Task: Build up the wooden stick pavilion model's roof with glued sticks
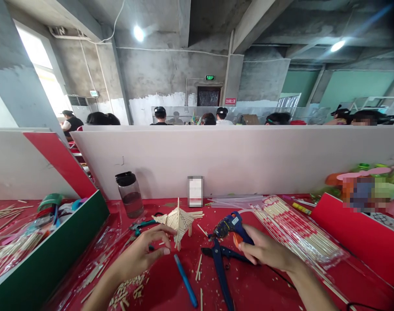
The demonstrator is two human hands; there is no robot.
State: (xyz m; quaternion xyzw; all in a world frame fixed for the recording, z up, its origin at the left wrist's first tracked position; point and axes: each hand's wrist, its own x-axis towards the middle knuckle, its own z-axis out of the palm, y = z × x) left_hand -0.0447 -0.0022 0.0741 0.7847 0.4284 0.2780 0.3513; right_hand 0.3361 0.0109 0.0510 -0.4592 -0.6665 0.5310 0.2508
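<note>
A blue hot glue gun (231,224) with an orange trigger is in my right hand (262,246), its nozzle pointing left. My left hand (151,246) hovers beside a small pointed model of wooden sticks (177,220); its fingers are bent and apart, and nothing shows between them. I cannot tell whether the fingertips touch the model. Below the glue gun lies a pair of dark blue cutters (219,268), handles spread. A blue pen (185,280) rests on the red table between my hands.
Cut stick pieces (128,291) litter the left front. Bagged sticks (297,233) lie at the right. A water bottle (130,196) and a phone (195,191) stand against the white partition (232,160). Teal-handled pliers (145,224) lie behind my left hand. A green-sided divider (70,242) borders the left.
</note>
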